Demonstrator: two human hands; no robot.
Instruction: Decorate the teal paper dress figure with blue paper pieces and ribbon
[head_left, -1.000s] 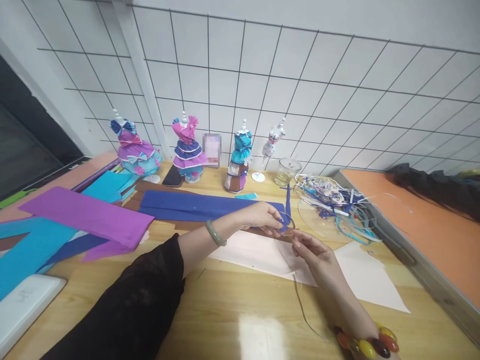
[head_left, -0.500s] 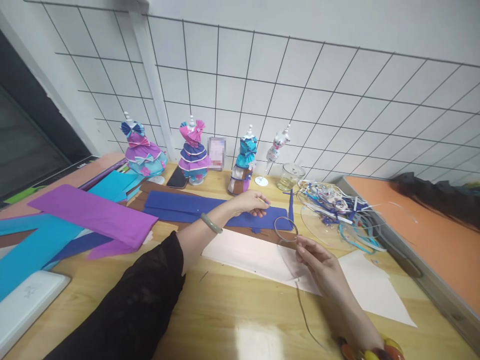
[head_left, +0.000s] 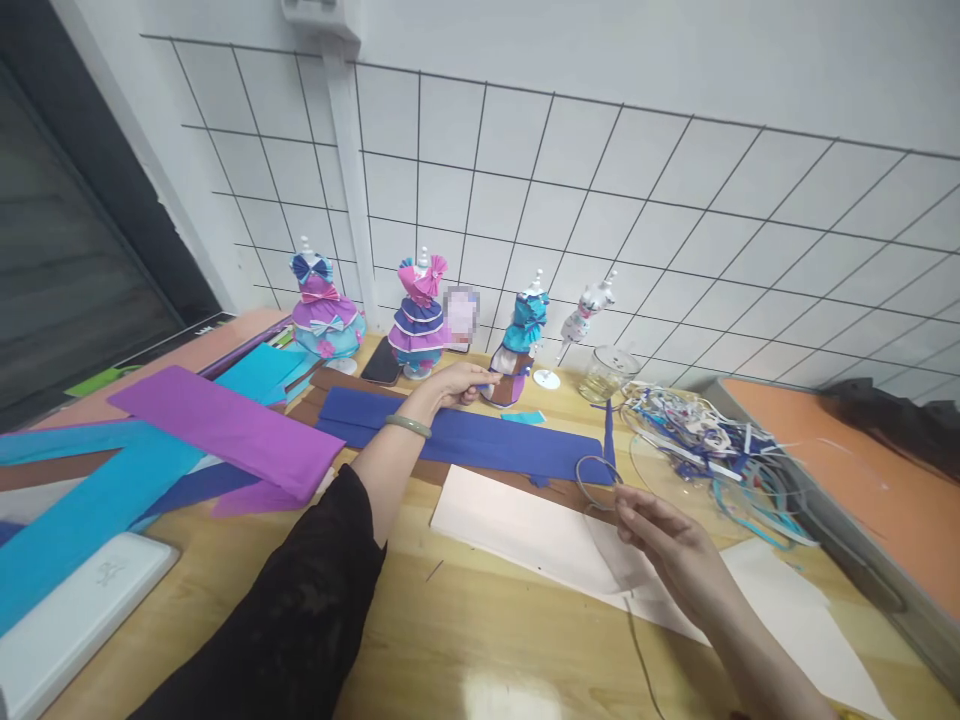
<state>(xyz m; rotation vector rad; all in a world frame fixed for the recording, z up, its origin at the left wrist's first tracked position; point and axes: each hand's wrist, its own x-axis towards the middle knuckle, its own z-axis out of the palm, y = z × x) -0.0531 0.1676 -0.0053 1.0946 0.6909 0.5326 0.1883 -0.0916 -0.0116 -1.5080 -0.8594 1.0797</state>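
Observation:
My left hand (head_left: 459, 384), a green bangle on its wrist, reaches over the dark blue folded strip (head_left: 480, 437). Thumb and fingertips are pinched in front of the small dress form in a teal top (head_left: 527, 322); what lies between them is too small to make out. A light blue scrap (head_left: 523, 417) rests on the dark blue strip, right of that hand. My right hand (head_left: 651, 525) pinches a thin grey loop of cord or wire (head_left: 596, 507) above the pale pink sheet (head_left: 517, 535). A thin tail (head_left: 643, 655) hangs below it.
Two dressed forms (head_left: 325, 315) (head_left: 417, 325) and a bare form (head_left: 589, 308) stand by the grid wall. A glass (head_left: 606, 375) and a tangle of ribbon scraps (head_left: 690, 430) lie right. Purple fabric (head_left: 225, 425) and a white box-like device (head_left: 90, 610) are left.
The view has shifted, so things sit further right. My left hand has drawn back left from the dark blue strip's right part, uncovering the light blue scrap. My right hand keeps the loop.

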